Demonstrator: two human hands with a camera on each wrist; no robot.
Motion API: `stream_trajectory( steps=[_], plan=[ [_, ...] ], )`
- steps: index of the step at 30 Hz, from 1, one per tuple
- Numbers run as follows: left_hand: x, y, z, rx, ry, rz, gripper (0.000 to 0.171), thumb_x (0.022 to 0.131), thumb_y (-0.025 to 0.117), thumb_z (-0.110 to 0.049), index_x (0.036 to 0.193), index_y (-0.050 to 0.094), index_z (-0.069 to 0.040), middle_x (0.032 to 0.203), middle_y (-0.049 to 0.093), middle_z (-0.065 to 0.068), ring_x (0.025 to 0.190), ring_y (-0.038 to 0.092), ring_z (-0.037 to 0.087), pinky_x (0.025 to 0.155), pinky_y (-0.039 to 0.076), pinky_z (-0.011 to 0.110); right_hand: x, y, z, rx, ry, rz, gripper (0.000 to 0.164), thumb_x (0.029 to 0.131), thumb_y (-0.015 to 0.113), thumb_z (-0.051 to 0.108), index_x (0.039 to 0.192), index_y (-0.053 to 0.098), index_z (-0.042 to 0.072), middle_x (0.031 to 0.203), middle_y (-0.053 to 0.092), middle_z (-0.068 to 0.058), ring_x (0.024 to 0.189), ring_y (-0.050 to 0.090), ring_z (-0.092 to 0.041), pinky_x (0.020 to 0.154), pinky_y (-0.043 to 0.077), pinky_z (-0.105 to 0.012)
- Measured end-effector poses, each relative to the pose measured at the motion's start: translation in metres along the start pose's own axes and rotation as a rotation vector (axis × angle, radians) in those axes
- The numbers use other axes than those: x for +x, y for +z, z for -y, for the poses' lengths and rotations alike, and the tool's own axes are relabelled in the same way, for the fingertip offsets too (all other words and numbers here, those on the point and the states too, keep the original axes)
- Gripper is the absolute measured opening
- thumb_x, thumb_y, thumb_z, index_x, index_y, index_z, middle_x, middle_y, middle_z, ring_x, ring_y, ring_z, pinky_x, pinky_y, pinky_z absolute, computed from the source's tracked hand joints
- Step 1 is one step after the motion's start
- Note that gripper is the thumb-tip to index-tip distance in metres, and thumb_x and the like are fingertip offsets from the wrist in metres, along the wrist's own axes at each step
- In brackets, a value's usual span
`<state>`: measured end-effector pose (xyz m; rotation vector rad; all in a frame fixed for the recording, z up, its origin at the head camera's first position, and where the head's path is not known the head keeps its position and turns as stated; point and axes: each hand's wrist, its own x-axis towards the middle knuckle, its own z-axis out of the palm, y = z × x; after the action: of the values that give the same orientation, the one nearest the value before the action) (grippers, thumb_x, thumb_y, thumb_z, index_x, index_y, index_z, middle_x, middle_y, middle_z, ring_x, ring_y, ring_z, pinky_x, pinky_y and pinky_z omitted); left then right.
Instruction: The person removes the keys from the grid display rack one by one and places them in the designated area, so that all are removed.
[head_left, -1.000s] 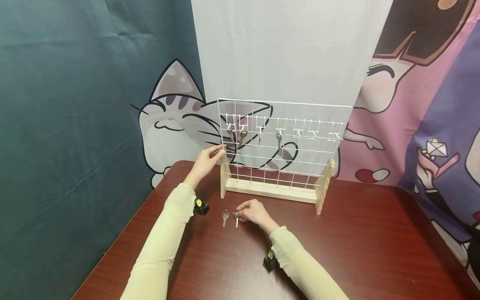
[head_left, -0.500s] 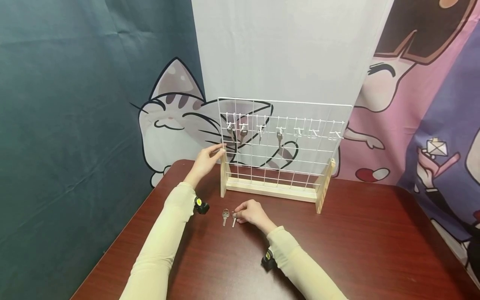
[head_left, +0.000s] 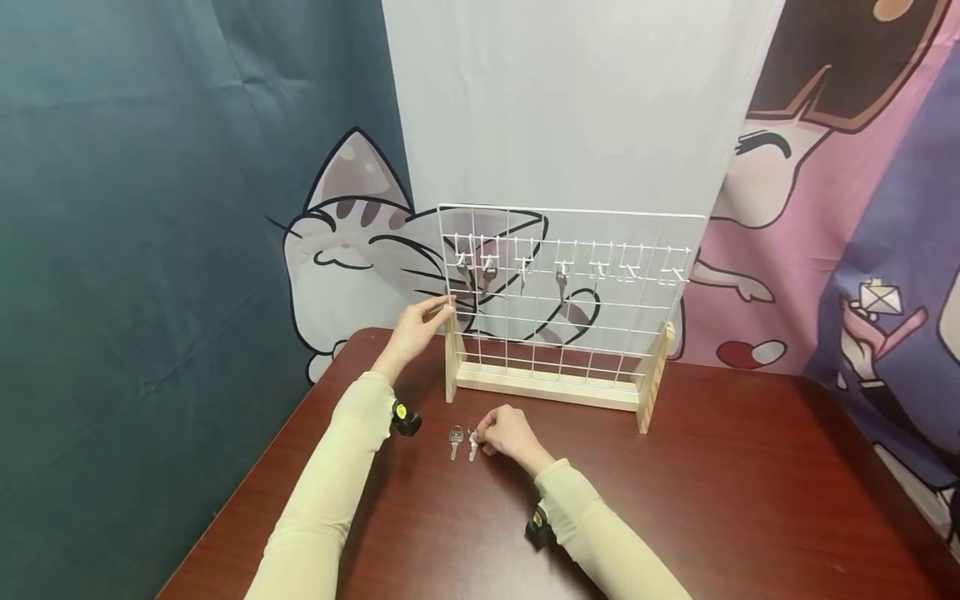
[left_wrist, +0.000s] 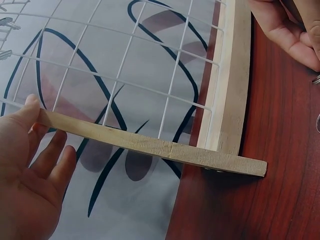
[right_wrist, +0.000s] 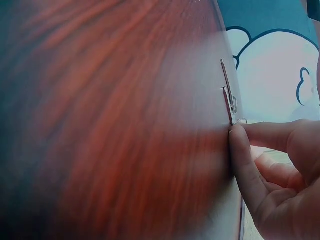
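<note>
My left hand grips the left edge of a white wire grid rack. In the left wrist view its thumb and fingers hold the top end of the wooden side post. In front of the rack, my right hand pinches a small metal key low over the table. Thumb and forefinger meet at the head of that key in the right wrist view, hiding part of it. Just left of it, a second key with a ring lies flat.
Several keys, one of them a dark key, hang from white hooks on the grid; hooks at the right, such as the far right hook, hold no key. The rack stands on the reddish-brown table, before a printed cloth backdrop.
The right hand stays near the same spot, and the key in its fingers has turned slightly. My left hand has kept its grip on the rack. The head view has tilted a little.
</note>
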<state>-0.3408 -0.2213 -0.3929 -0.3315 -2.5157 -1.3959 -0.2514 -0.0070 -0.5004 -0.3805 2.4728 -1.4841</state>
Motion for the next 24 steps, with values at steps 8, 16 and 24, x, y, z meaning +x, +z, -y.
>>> stream_trajectory(
  steps=[8, 16, 24],
  plan=[
    [-0.0023, 0.0000, -0.0017, -0.002, -0.003, 0.001, 0.044, 0.103, 0.060, -0.035, 0.141, 0.061, -0.014, 0.136, 0.064, 0.010, 0.123, 0.062, 0.029, 0.104, 0.048, 0.045, -0.0004, 0.0002, -0.0012, 0.026, -0.003, 0.006, 0.012, 0.083, 0.076, -0.004, 0.073, 0.070, 0.000, 0.064, 0.068, -0.005, 0.047, 0.063, -0.010, 0.049, 0.057, -0.027],
    [-0.0034, 0.0011, -0.0021, -0.012, -0.013, 0.001, 0.043, 0.103, 0.060, -0.035, 0.141, 0.061, -0.014, 0.135, 0.064, 0.010, 0.124, 0.061, 0.028, 0.104, 0.048, 0.044, 0.0009, -0.0007, -0.0037, 0.084, 0.016, 0.033, 0.006, 0.084, 0.072, -0.006, 0.078, 0.070, -0.006, 0.067, 0.069, -0.007, 0.050, 0.066, -0.012, 0.051, 0.058, -0.029],
    [-0.0026, 0.0008, -0.0009, -0.024, -0.005, -0.003, 0.043, 0.103, 0.061, -0.034, 0.141, 0.061, -0.014, 0.135, 0.064, 0.010, 0.124, 0.061, 0.029, 0.105, 0.047, 0.045, -0.0010, -0.0007, 0.0015, 0.036, 0.006, 0.021, 0.015, 0.083, 0.080, 0.004, 0.075, 0.069, 0.000, 0.062, 0.068, -0.006, 0.048, 0.064, -0.012, 0.049, 0.057, -0.028]
  ],
)
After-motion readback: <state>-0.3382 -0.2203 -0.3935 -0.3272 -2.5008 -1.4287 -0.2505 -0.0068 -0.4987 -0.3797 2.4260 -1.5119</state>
